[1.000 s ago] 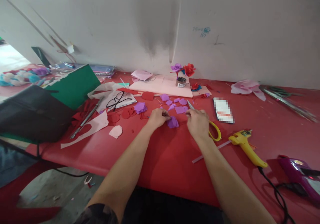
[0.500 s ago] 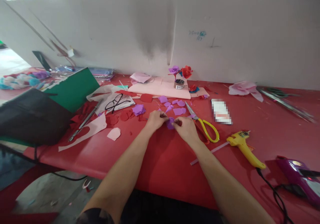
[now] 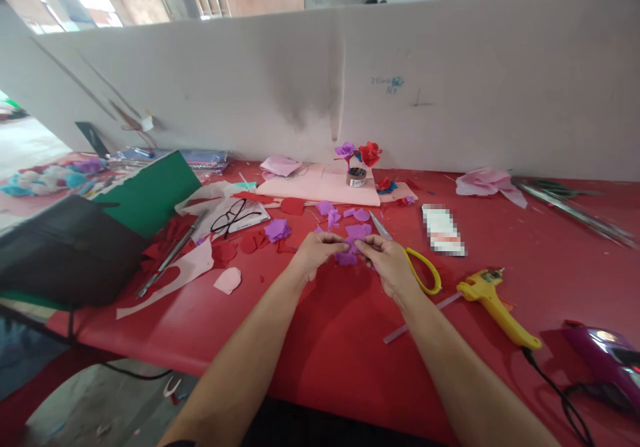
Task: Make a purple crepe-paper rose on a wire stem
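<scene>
My left hand (image 3: 316,252) and my right hand (image 3: 390,262) meet over the red table, thumbs and fingertips pinched on a purple paper petal (image 3: 358,232). Its edges are partly hidden by my fingers. Just beneath them lies another purple piece (image 3: 346,259). More cut purple petals (image 3: 333,217) are scattered beyond my hands, and a small purple stack (image 3: 277,230) rests to the left. Close by my right hand, scissors with yellow handles (image 3: 425,270) lie partly covered by that hand.
A yellow glue gun (image 3: 495,307) with its cord lies at right, near a purple device (image 3: 603,354). Finished paper flowers (image 3: 369,154) stand in a tape roll (image 3: 357,178) at the back. Glasses (image 3: 235,215), red scraps and a dark bag (image 3: 65,254) occupy the left.
The view has tilted up slightly. My hands have shifted a little to the right, with the purple paper between them, and a purple piece now shows below my fingertips.
</scene>
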A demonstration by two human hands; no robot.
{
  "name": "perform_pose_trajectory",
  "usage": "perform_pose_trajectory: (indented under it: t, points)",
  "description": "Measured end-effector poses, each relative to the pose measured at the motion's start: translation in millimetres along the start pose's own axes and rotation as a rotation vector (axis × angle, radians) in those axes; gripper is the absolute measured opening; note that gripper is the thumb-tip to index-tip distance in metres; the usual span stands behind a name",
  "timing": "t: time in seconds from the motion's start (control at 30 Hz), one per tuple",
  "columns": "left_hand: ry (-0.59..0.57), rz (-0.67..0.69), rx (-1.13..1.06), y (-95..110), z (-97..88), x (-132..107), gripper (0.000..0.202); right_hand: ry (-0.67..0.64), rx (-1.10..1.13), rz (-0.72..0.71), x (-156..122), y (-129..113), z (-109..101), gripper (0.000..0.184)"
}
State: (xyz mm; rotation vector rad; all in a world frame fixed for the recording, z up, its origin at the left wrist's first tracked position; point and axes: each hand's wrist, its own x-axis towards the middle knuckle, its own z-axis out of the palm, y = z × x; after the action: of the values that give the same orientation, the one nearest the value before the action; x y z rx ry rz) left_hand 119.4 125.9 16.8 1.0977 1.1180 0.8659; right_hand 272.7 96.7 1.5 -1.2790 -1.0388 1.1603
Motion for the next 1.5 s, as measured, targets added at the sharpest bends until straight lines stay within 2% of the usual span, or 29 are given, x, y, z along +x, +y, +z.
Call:
perform_pose_trajectory:
  t: [0.07, 0.23, 0.5, 0.73, 0.93, 1.0, 1.13, 1.23, 1.3, 1.33, 1.4, 1.43, 1.5]
  points:
    - [-0.035, 0.020, -0.031, 2.1, 1.3, -2.0, 0.021, 0.021, 0.051, 0.001, -2.0, -3.3, 0.7, 0.031]
    - [-0.033, 0.099, -0.052, 3.5, 5.3, -6.5, 0.025, 0.122, 0.208, 0.004, -1.3, -8.2, -3.1, 0.029]
    - [-0.160, 0.149, -0.153, -2.9, 14.3, -10.2, 0.039, 0.095, 0.240, -0.039, -3.1, -9.1, -8.3, 0.026]
    - [-0.089, 0.255, -0.274, -7.9, 18.8, -6.6, 0.030, 0.110, 0.167, -0.102, -7.0, -15.2, -5.7, 0.024]
    - [-0.002, 0.172, -0.283, -9.0, 20.8, -7.6, 0.037, 0.090, -0.063, -0.240, -4.3, -9.2, -5.6, 0.018]
    - [0.034, 0.176, -0.224, -8.5, 18.8, -6.9, 0.033, 0.068, -0.150, -0.305, -4.1, -7.4, -3.7, 0.015]
    - [0.046, 0.131, -0.149, -6.7, 15.9, -4.5, 0.033, 0.064, -0.272, -0.324, -5.6, -8.5, -4.9, 0.017]
    - [0.005, 0.065, -0.086, -5.1, 18.2, -7.8, 0.036, 0.099, -0.365, -0.312, -17.8, -13.2, -21.6, 0.019]
    - [-0.031, 0.021, -0.042, -4.6, 21.4, -11.8, 0.034, 0.150, -0.489, -0.298, -33.0, -15.5, -45.6, 0.019]
    - [-0.051, -0.002, -0.021, -4.7, 23.1, -13.6, 0.032, 0.216, -0.581, -0.290, -41.6, -15.8, -61.6, 0.020]
    - [-0.068, -0.025, 0.034, -5.5, 26.2, -16.0, 0.024, 0.377, -0.846, -0.268, -57.6, -14.1, -98.8, 0.023]
    - [-0.083, -0.044, 0.077, -6.2, 27.3, -16.6, 0.019, 0.417, -1.038, -0.238, -64.0, -12.3, -118.0, 0.027]
    - [-0.111, -0.068, 0.177, -7.7, 28.9, -17.0, 0.010, 0.476, -1.352, -0.058, -72.6, -8.0, -151.3, 0.043]
